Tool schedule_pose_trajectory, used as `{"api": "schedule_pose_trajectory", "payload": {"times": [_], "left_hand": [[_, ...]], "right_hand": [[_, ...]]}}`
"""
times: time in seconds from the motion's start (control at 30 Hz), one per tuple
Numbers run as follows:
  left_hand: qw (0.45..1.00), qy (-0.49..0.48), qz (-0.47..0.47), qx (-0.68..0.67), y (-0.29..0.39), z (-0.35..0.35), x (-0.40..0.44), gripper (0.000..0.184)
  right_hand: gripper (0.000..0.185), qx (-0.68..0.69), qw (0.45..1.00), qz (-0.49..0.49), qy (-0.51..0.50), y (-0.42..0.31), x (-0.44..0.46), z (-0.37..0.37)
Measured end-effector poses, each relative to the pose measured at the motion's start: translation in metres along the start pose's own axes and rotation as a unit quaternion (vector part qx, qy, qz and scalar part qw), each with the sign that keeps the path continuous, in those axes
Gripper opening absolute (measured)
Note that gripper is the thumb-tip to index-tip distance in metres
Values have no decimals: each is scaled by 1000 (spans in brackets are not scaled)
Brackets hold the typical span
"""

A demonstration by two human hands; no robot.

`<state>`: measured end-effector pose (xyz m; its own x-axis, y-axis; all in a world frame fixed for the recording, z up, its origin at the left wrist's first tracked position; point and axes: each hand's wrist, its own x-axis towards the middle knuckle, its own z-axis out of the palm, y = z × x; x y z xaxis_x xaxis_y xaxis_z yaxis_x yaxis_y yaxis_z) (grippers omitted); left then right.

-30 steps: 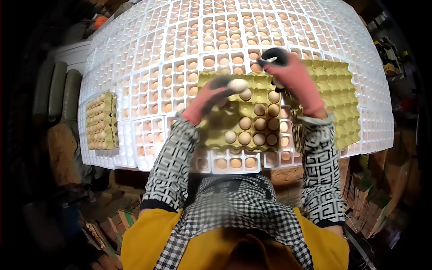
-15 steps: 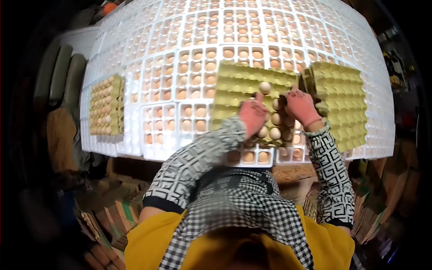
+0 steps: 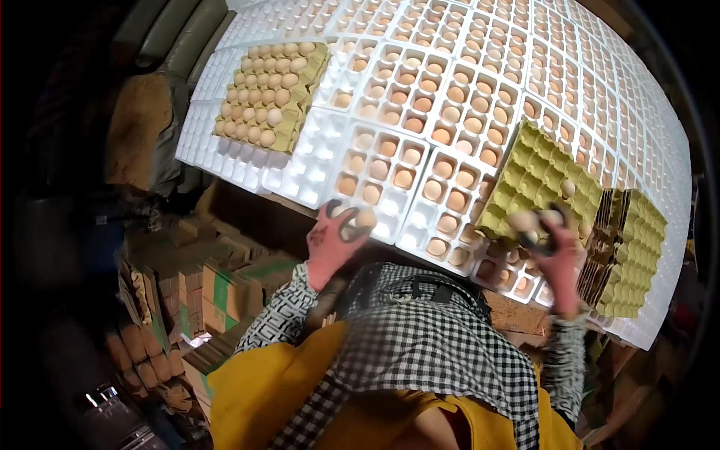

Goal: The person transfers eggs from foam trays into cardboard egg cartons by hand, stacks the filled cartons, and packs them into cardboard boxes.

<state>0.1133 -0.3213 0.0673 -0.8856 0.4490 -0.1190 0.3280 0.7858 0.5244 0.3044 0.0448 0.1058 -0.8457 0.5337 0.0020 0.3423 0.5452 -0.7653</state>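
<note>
White plastic trays [image 3: 420,142] holding brown eggs cover the table. My left hand [image 3: 336,241], in a pink and black glove, is at the front edge of a white tray with its fingers curled round pale eggs [image 3: 366,218]. On the right, my gloved right hand [image 3: 555,251] is over the lower part of a yellow-green egg carton [image 3: 525,169], blurred, with eggs [image 3: 523,220] at its fingertips. One egg [image 3: 568,188] sits in a cup of that carton, just above this hand.
A filled yellow-green carton [image 3: 271,94] rests on the white trays at the upper left. Stacked yellow-green cartons [image 3: 634,255] stand at the right. Cardboard boxes [image 3: 217,296] lie below the table's left front edge. Green rolls [image 3: 184,34] are at the upper left.
The view has swung left. My left hand has left the carton for the white trays' front edge and now has eggs in its fingers. My right hand now holds eggs over the carton's lower part.
</note>
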Motion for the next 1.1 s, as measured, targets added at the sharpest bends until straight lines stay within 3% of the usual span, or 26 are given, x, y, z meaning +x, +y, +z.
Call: {"api": "schedule_pose_trajectory", "payload": {"times": [0.03, 0.1, 0.17, 0.23, 0.27, 0.33, 0.43, 0.5, 0.53, 0.57, 0.63, 0.77, 0.8, 0.87, 0.93, 0.97, 1.0, 1.1], "left_hand": [[1000, 4, 14, 1, -15, -1, -1, 55], [999, -25, 40, 0, -30, 13, 0, 56], [993, -101, 63, -21, -28, 29, 2, 57], [989, -109, 92, 48, -21, 35, 1, 61], [988, -123, 91, 12, -20, 26, 0, 62], [993, -26, 99, -64, -42, 21, 4, 59], [973, 117, 90, -179, -70, 17, 12, 47], [963, 172, 192, -84, -91, 37, 22, 45], [970, 116, 215, -23, -93, 38, 29, 45], [967, 56, 245, 32, -92, 43, 39, 46], [980, 72, 188, -4, -107, 58, 49, 46], [960, 105, 259, 17, -91, 52, 53, 43], [961, 85, 259, 36, -94, 62, 54, 43], [965, 80, 246, 43, -95, 72, 53, 41], [965, 144, 215, 36, -69, 74, 54, 38], [965, 136, 223, -37, -39, 75, 50, 39], [960, 128, 224, -109, -1, 79, 49, 40], [916, -58, 380, -118, 118, 108, 52, 62]], "right_hand": [[52, -62, 995, 32, -71, -31, -3, 31], [55, -82, 991, -33, -98, -59, -5, 111], [58, -123, 988, 4, -98, -69, -5, 176], [59, -209, 966, 56, -144, -77, 7, 211], [58, -217, 962, 68, -151, -81, 6, 212], [56, -232, 954, 93, -168, -94, -4, 208], [53, -228, 966, -95, -79, -81, -30, 215], [48, -271, 917, -244, -160, -49, -36, 230], [50, -255, 922, -238, -168, -52, -38, 227], [51, -246, 927, -223, -173, -52, -44, 221], [57, -191, 954, -199, -117, -69, -40, 181], [45, -98, 975, -79, 183, -15, -27, 89], [41, 20, 975, 38, 218, -9, -25, 62], [46, 40, 948, 143, 282, 45, -26, 14], [55, -177, 923, 203, 275, 85, -27, -23], [63, -260, 912, 236, 211, 99, -20, -40], [60, -301, 900, 251, 191, 110, -10, -45], [44, -417, 865, 273, 51, 142, 27, -59]]}}
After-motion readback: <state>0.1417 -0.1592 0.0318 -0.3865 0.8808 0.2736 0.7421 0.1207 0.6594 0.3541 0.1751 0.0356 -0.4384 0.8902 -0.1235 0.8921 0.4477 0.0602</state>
